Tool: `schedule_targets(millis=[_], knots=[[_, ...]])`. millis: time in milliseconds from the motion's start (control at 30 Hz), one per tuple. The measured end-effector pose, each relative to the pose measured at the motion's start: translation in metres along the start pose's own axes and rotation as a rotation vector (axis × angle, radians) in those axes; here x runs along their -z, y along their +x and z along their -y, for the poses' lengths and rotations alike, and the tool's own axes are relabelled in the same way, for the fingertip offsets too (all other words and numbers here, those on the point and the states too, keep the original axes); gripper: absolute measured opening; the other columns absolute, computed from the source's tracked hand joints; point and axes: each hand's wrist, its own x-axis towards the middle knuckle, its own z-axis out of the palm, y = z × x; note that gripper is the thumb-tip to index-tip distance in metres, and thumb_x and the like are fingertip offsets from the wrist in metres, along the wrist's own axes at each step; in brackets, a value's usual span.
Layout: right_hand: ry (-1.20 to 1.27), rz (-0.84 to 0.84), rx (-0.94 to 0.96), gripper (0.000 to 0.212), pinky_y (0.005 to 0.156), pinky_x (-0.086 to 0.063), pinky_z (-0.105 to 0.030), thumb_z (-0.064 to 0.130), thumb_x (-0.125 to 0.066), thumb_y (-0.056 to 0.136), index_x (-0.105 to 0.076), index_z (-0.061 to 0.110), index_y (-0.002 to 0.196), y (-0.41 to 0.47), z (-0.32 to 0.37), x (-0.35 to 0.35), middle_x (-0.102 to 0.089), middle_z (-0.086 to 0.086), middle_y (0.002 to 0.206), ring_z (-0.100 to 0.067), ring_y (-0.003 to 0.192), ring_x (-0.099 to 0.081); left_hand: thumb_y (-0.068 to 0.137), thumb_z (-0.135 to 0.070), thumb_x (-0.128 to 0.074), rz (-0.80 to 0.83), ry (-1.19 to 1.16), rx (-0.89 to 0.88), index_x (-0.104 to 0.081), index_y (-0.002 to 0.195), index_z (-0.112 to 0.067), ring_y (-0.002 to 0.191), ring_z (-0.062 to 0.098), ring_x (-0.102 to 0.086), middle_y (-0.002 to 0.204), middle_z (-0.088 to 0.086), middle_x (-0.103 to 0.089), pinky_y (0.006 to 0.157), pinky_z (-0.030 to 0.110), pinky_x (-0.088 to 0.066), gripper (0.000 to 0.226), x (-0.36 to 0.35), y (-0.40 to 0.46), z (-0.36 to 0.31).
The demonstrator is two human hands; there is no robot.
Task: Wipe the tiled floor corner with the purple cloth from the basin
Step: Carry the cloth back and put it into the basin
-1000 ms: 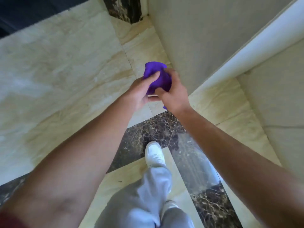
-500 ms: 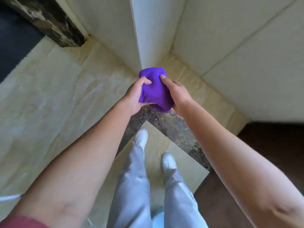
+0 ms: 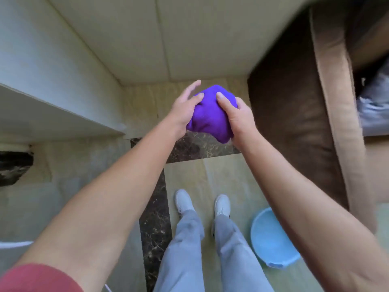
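A bunched purple cloth (image 3: 209,114) is held out in front of me at about waist height, squeezed between both hands. My left hand (image 3: 185,108) presses its left side with the fingers partly spread. My right hand (image 3: 237,116) grips its right side. Below and beyond the cloth lies the tiled floor corner (image 3: 143,102), beige tile where two pale walls meet. A light blue basin (image 3: 271,239) stands on the floor at my right, partly hidden by my right forearm.
A brown sofa (image 3: 299,114) fills the right side, close to the corner. A dark marble strip (image 3: 155,224) runs along the floor by my white shoes (image 3: 183,202). A pale wall ledge (image 3: 52,121) juts out on the left.
The view has swung right, bringing the sofa and the blue basin into sight. Both hands still hold the cloth, and my left fingers have spread a little.
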Motion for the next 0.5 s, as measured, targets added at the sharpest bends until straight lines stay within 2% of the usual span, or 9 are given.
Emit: schedule_targets(millis=[67,100,167,200,267,333,367,433,500], knots=[[0.080,-0.076,-0.032,0.045,0.085,-0.058,-0.053,0.049,-0.080,0.071,-0.069,0.012,0.095,-0.013,-0.004,0.040,-0.076,-0.011,0.097,-0.028,0.088,-0.073,0.102,-0.014,-0.055,0.068,0.004,0.020,-0.071,0.119,-0.025,0.085,0.010,-0.069,0.107,-0.004,-0.075,0.077,0.028,-0.059,0.026,-0.037,-0.004,0.010],[0.121,-0.099,-0.063,0.047,0.088,-0.057,-0.053,0.050,-0.079,0.071,-0.070,0.011,0.096,-0.021,-0.008,0.058,-0.076,-0.013,0.100,-0.030,0.091,-0.072,0.102,-0.013,-0.054,0.087,0.013,0.031,-0.071,0.121,-0.016,0.092,0.016,-0.068,0.110,0.004,-0.074,0.084,0.033,-0.058,0.025,-0.053,-0.009,0.015],[0.217,-0.150,-0.101,0.056,0.100,-0.050,-0.059,0.050,-0.076,0.073,-0.070,0.007,0.109,-0.040,-0.021,0.102,-0.073,-0.020,0.116,-0.037,0.107,-0.070,0.101,-0.016,-0.057,0.126,0.056,0.085,-0.068,0.123,-0.005,0.100,0.023,-0.065,0.116,0.014,-0.072,0.096,0.041,-0.055,0.027,-0.094,-0.022,0.030],[0.242,-0.183,-0.110,0.060,0.103,-0.046,-0.061,0.051,-0.074,0.075,-0.068,0.007,0.117,-0.053,-0.030,0.124,-0.070,-0.021,0.122,-0.039,0.111,-0.068,0.100,-0.019,-0.059,0.148,0.072,0.112,-0.068,0.124,-0.003,0.100,0.025,-0.065,0.117,0.017,-0.071,0.096,0.043,-0.055,0.030,-0.114,-0.031,0.039],[0.261,-0.208,-0.134,0.060,0.099,-0.050,-0.057,0.057,-0.068,0.080,-0.066,0.017,0.125,-0.077,-0.047,0.159,-0.072,-0.014,0.124,-0.034,0.111,-0.069,0.099,-0.025,-0.063,0.192,0.102,0.138,-0.069,0.123,-0.003,0.092,0.023,-0.069,0.110,0.014,-0.074,0.084,0.040,-0.059,0.033,-0.145,-0.048,0.059],[0.304,-0.134,-0.196,0.063,0.084,-0.059,-0.047,0.070,-0.057,0.084,-0.063,0.029,0.131,-0.108,-0.067,0.191,-0.071,-0.004,0.127,-0.027,0.109,-0.070,0.095,-0.032,-0.068,0.262,0.141,0.157,-0.071,0.118,-0.006,0.077,0.018,-0.072,0.095,0.007,-0.075,0.066,0.031,-0.059,0.035,-0.173,-0.072,0.080],[0.334,-0.079,-0.229,0.067,0.081,-0.058,-0.044,0.075,-0.053,0.083,-0.062,0.031,0.133,-0.119,-0.075,0.201,-0.069,-0.003,0.130,-0.026,0.110,-0.068,0.092,-0.038,-0.071,0.285,0.159,0.164,-0.073,0.114,-0.008,0.074,0.018,-0.072,0.091,0.005,-0.075,0.065,0.031,-0.059,0.037,-0.183,-0.083,0.088],[0.383,-0.033,-0.256,0.073,0.086,-0.057,-0.051,0.081,-0.048,0.081,-0.060,0.033,0.135,-0.151,-0.101,0.228,-0.067,-0.003,0.134,-0.027,0.115,-0.065,0.084,-0.046,-0.077,0.324,0.208,0.172,-0.073,0.112,-0.007,0.084,0.022,-0.069,0.096,0.006,-0.073,0.080,0.040,-0.058,0.047,-0.203,-0.112,0.117],[0.400,-0.070,-0.277,0.074,0.089,-0.054,-0.063,0.084,-0.047,0.078,-0.061,0.035,0.132,-0.181,-0.127,0.248,-0.069,-0.001,0.130,-0.029,0.115,-0.066,0.081,-0.046,-0.081,0.343,0.254,0.152,-0.074,0.111,-0.006,0.093,0.026,-0.066,0.105,0.012,-0.072,0.095,0.049,-0.054,0.050,-0.215,-0.139,0.144]])
